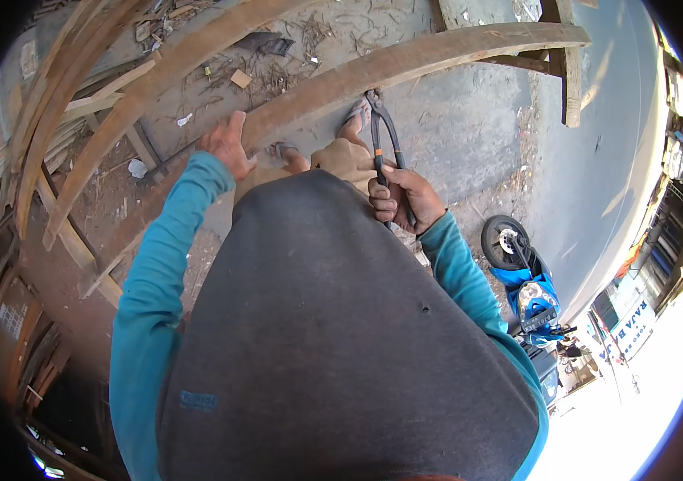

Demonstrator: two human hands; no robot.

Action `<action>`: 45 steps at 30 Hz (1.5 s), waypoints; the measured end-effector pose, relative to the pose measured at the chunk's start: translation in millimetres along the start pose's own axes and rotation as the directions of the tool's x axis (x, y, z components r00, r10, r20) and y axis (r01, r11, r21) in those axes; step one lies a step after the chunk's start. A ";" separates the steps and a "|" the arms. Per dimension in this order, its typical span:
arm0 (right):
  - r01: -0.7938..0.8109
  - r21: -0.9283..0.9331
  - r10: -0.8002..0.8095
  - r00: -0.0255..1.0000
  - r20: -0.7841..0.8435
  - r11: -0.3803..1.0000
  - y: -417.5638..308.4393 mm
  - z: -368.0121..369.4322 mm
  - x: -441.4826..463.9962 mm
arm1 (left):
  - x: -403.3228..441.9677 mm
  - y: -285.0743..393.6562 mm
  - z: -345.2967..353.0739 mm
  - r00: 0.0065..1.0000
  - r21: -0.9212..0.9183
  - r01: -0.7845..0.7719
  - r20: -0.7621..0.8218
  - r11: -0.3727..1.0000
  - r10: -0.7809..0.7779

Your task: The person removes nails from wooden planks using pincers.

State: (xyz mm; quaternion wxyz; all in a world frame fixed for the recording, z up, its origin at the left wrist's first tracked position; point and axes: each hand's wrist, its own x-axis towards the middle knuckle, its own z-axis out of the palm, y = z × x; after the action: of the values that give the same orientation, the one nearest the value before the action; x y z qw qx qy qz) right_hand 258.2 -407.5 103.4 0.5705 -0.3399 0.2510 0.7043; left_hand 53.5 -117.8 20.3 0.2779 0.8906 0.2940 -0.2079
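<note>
My right hand (407,198) is wrapped around the handles of long black pincers (380,128) with orange bands. Their jaws touch the lower edge of a long, curved wooden beam (414,56); whether they grip anything there is too small to tell. Farther left along the same beam rests my left hand (229,146), its fingers laid over the wood and holding no tool. The beam runs across in front of my body, from the lower left to the upper right.
More curved wooden beams (157,80) stand at the left. A short wooden post (571,88) meets the beam's right end. Wood scraps and shavings litter the concrete ground (470,120). A motorcycle with blue parts (530,293) is parked at the right. My sandalled feet are below the beam.
</note>
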 end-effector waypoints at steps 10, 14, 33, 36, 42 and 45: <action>0.413 0.277 -0.347 0.902 -0.258 0.868 79.5 96.2 93.2 | 3.2 12.2 -4.7 0.998 0.121 -0.034 -0.040 0.992 0.039; 0.461 0.142 -0.398 0.856 -0.330 0.876 82.4 102.9 102.2 | 26.1 0.0 -28.6 0.997 -0.055 -0.061 0.039 0.997 0.063; 0.368 -0.891 -0.902 0.422 -0.093 0.264 -10.1 66.6 62.8 | 68.6 -51.9 -55.7 0.904 -0.434 -0.105 0.334 0.895 0.268; 0.069 -0.975 -0.779 0.614 -0.126 0.211 -31.7 38.3 88.8 | 72.2 -47.4 -58.7 0.908 -0.420 -0.134 0.311 0.897 0.282; 0.041 -0.995 -0.786 0.616 -0.050 0.096 -46.5 20.6 109.9 | 74.4 -61.0 -62.5 0.913 -0.352 -0.034 0.369 0.935 0.172; -0.020 -0.975 -0.728 0.662 -0.180 0.223 -45.2 33.1 117.1 | 57.6 -70.7 -83.9 0.972 -0.219 -0.068 0.207 0.973 0.115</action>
State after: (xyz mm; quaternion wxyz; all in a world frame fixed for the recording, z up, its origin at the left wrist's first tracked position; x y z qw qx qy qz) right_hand 282.1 -298.8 36.7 0.3042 -0.8605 -0.1222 0.3901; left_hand 68.4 5.1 26.9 0.4104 0.8406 0.2405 -0.2590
